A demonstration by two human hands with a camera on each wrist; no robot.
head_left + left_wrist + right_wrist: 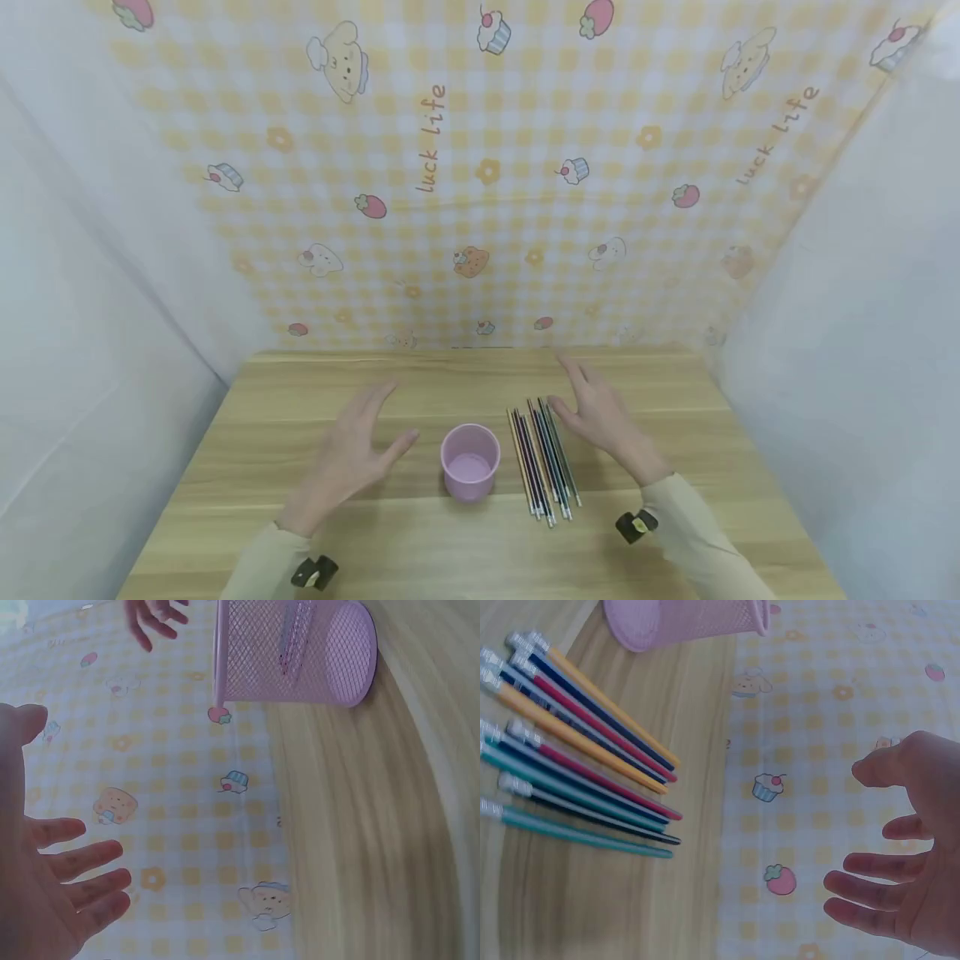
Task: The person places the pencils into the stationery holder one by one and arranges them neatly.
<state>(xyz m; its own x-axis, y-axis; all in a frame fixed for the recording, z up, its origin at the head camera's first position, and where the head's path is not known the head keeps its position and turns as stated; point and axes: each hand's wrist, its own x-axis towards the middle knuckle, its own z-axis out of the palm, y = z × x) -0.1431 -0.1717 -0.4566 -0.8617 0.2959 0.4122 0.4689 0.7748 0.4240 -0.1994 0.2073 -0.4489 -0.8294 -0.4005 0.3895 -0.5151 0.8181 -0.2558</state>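
Observation:
A pink mesh pen cup (470,483) stands upright on the table, with nothing visible inside it in the head view. To its right lies a loose row of pencils (585,701) in yellow, red, dark blue and green, their white ends toward the near side. My left hand (348,450) hovers left of the cup, fingers spread and apart from it; the left wrist view shows the same hand (60,877) holding nothing. Above the right side of the pencils is my right hand (603,417), its thumb and fingers apart and nothing between them.
The wooden table (360,550) ends at the back against a yellow checked cloth (480,225) with cartoon prints. White walls or sheets (840,333) close off both sides. Dark bands (636,525) circle both wrists.

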